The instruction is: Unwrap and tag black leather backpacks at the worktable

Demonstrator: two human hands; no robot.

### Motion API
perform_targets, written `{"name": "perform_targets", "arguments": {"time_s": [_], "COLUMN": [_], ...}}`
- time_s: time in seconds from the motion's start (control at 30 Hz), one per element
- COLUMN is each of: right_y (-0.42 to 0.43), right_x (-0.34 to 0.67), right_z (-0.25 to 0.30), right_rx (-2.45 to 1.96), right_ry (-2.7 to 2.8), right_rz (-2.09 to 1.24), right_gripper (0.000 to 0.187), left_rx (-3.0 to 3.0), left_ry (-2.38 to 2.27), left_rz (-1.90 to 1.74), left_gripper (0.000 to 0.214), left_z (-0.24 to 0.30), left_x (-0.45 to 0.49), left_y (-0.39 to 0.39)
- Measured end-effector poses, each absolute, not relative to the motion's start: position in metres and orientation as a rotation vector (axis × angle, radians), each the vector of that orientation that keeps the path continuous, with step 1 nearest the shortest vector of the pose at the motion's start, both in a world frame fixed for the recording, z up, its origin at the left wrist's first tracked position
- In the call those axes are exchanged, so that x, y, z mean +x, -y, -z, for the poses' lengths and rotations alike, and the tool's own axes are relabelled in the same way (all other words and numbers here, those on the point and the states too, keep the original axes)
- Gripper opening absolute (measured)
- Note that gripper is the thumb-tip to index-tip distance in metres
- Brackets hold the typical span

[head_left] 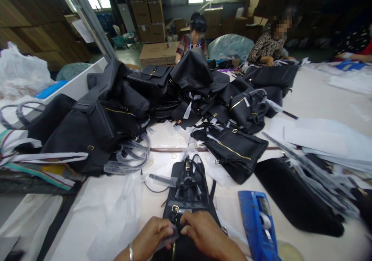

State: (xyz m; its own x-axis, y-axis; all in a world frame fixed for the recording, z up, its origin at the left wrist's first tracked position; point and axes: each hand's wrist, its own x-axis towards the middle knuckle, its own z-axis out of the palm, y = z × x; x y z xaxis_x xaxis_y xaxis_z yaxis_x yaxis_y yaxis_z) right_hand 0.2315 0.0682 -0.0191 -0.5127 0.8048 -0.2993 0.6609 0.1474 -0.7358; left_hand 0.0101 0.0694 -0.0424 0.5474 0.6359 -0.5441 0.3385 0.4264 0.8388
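A black backpack (188, 199) with gold buckles lies on the table in front of me, its top end pointing away. My left hand (152, 236) is closed in a pinch on a small clear plastic film (172, 234) over the bag's lower part. Just beside it, my right hand (200, 230) has its fingers curled in against the bag, close to a gold buckle (174, 210). What those right fingers grip is hidden. A metal bracelet circles the left wrist. To the right of the bag stands a blue tape dispenser (258, 222) with a tape roll in it.
Black bags (116, 110) are heaped across the far side of the table. Another black bag (235, 148) lies ahead right, and one with wrapped straps (299, 195) at the right. White paper sheets (316, 137) are stacked beyond. Two people sit opposite.
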Motion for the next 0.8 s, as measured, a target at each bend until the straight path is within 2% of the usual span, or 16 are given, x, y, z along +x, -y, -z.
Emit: {"name": "perform_targets", "arguments": {"time_s": [0.1, 0.2, 0.27, 0.37, 0.5, 0.63, 0.7, 0.8], "right_y": [-0.069, -0.074, -0.081, -0.095, -0.109, -0.121, -0.13, -0.143], "right_x": [0.214, 0.213, 0.22, 0.229, 0.217, 0.199, 0.194, 0.192], "right_z": [0.024, 0.03, 0.032, 0.034, 0.035, 0.032, 0.031, 0.037], "right_rx": [-1.361, -1.285, -1.338, -1.493, -1.445, -1.5, -1.553, -1.596], "right_ry": [2.329, 2.388, 2.386, 2.362, 2.453, 2.485, 2.435, 2.369], "right_rz": [-1.285, -1.281, -1.222, -1.137, -1.039, -0.795, -0.627, -0.451], "right_gripper": [0.036, 0.043, 0.037, 0.013, 0.011, 0.008, 0.015, 0.036], "left_rx": [1.169, 1.159, 1.177, 1.255, 1.331, 1.481, 1.673, 2.006], "left_ry": [-1.036, -1.095, -1.163, -1.225, -1.185, -1.188, -1.207, -1.237], "left_rz": [-0.21, -0.178, -0.169, -0.193, -0.216, -0.179, -0.16, -0.176], "left_gripper": [0.043, 0.043, 0.041, 0.039, 0.042, 0.043, 0.04, 0.024], "left_z": [0.051, 0.059, 0.063, 0.066, 0.065, 0.06, 0.058, 0.058], "left_x": [0.014, 0.012, 0.008, 0.005, 0.01, 0.01, 0.007, 0.007], "left_y": [-0.066, -0.069, -0.073, -0.084, -0.1, -0.125, -0.141, -0.165]}}
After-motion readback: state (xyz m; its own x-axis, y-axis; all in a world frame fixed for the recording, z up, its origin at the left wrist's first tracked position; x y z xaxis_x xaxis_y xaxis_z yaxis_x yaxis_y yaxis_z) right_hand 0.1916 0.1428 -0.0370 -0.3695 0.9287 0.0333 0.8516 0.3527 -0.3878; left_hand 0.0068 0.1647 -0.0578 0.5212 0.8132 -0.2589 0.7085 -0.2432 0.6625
